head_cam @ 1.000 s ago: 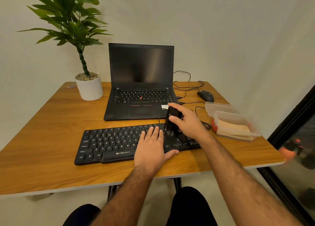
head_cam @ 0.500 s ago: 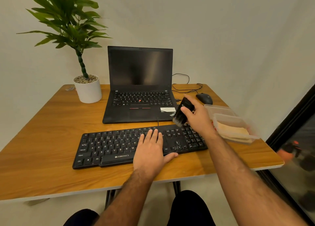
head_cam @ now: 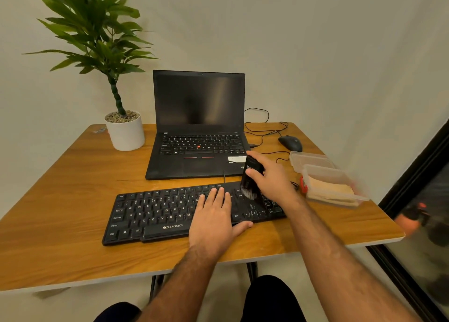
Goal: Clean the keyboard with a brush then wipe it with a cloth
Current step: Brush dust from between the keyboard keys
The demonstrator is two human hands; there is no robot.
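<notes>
Over the right end of the black keyboard (head_cam: 192,212), my right hand (head_cam: 272,179) grips a black brush (head_cam: 250,178), thumb on its near face and fingers curled round the far side. I hold it nearly upright, top tipped slightly away from me, and its pale bristles touch the keys near the back edge. My right forearm reaches in from the lower right. My left hand (head_cam: 213,222) lies flat on the keyboard with straight fingers close together on the keys, palm over the front edge and thumb spread along that edge toward the right; it holds nothing and presses down.

This keyboard sits on a wooden table (head_cam: 60,200) with a pale rim, near the front edge and angled a little. Behind it stands one open laptop (head_cam: 198,127) with a dark screen. At the back left is one potted plant (head_cam: 121,127) in a white pot topped with pebbles. Back right lies one dark mouse (head_cam: 290,143) among loose black cables (head_cam: 264,130). At the right edge are two clear plastic containers (head_cam: 328,178), one behind the other; the nearer holds a folded beige cloth (head_cam: 330,191), untouched. A plain light wall rises behind the table, and a dark-framed glass panel (head_cam: 422,200) stands to the right.
</notes>
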